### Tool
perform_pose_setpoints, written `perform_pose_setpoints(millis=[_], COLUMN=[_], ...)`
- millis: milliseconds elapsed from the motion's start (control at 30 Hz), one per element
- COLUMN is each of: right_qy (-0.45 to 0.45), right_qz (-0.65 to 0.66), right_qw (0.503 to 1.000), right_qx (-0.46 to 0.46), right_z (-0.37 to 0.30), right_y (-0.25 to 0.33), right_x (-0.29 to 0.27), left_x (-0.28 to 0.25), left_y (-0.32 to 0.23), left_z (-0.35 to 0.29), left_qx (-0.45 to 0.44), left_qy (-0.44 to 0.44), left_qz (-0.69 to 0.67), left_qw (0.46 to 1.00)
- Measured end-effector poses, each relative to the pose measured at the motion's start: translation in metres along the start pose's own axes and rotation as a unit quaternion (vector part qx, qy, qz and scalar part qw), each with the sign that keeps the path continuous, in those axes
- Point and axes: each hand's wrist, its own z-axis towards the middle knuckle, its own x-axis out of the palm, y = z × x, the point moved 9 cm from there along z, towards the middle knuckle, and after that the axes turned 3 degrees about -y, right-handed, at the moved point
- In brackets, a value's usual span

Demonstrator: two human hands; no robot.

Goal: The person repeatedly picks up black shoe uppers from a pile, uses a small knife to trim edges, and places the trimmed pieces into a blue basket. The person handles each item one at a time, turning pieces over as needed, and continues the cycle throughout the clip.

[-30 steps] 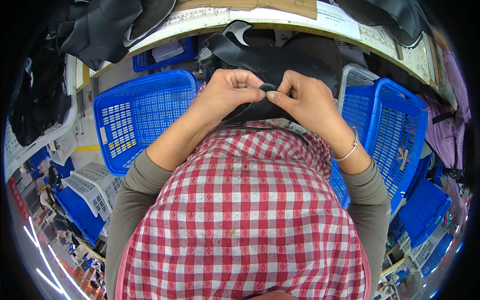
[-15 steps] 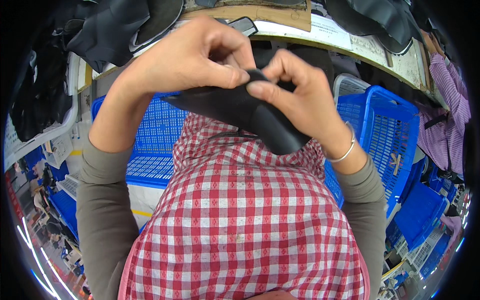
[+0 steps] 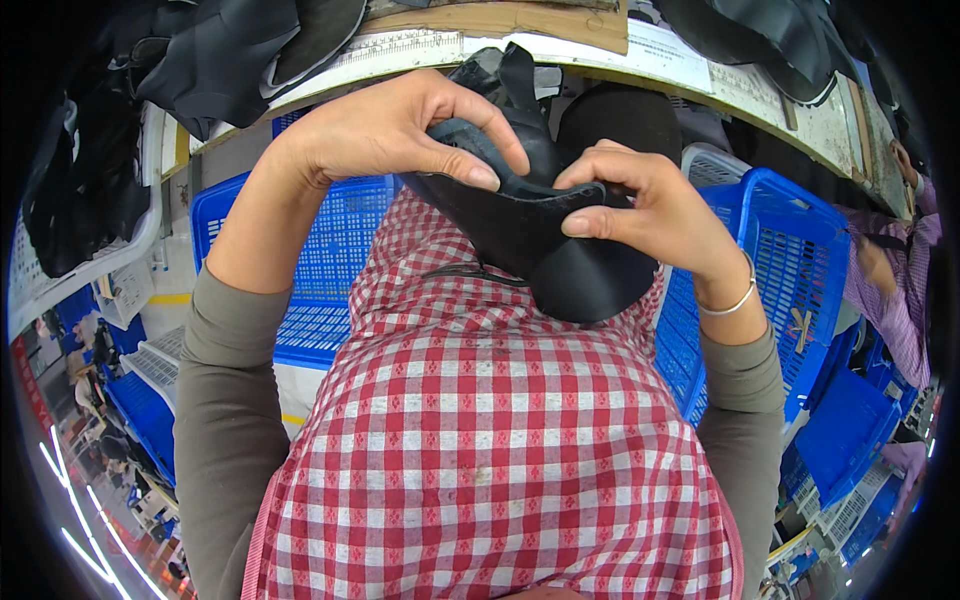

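Observation:
Above my apron hangs a black leather shoe upper [image 3: 500,222], its curved rim turned upward and its grey-blue lining partly showing. My left hand [image 3: 430,135] has the rim between its thumb, outside, and its bent fingers, which reach over the inner side. To the right, my right hand [image 3: 640,205] pinches the same rim, thumb on the outer face and fingers over the edge. A rounded, smooth end of the upper bulges below my right hand. More black leather rises behind the rim, toward the bench; where it joins the upper is hard to make out.
A white bench edge [image 3: 570,52] runs across the far side, with black leather pieces [image 3: 225,60] heaped at left and others at right. Blue plastic baskets [image 3: 335,270] stand on both sides of me. At far right is another person's checked purple sleeve [image 3: 900,310].
My hands have moved apart, the right one shifting right and slightly down. The upper's rim has been spread, so its lining and the leather behind it now show.

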Motion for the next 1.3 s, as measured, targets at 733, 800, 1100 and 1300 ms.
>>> perform_pose_setpoints(millis=[733,800,1100,1300], right_qy=[-0.053,-0.035,0.001,-0.029], right_qz=[-0.11,-0.111,-0.12,-0.122], right_qw=[0.991,0.992,0.992,0.992], right_qx=[0.057,0.05,-0.033,0.0], right_z=[0.014,0.018,0.034,0.03], right_y=[-0.001,0.0,0.015,0.01], right_x=[-0.015,-0.014,0.0,-0.001], left_x=[-0.002,-0.001,-0.004,-0.017], left_y=[-0.008,-0.004,-0.004,0.003], left_z=[0.036,0.033,0.025,0.014], left_qx=[0.004,-0.018,-0.015,-0.005], left_qy=[0.016,0.003,-0.012,-0.023], left_qz=[-0.028,-0.015,-0.046,-0.086], left_qw=[0.999,1.0,0.999,0.996])
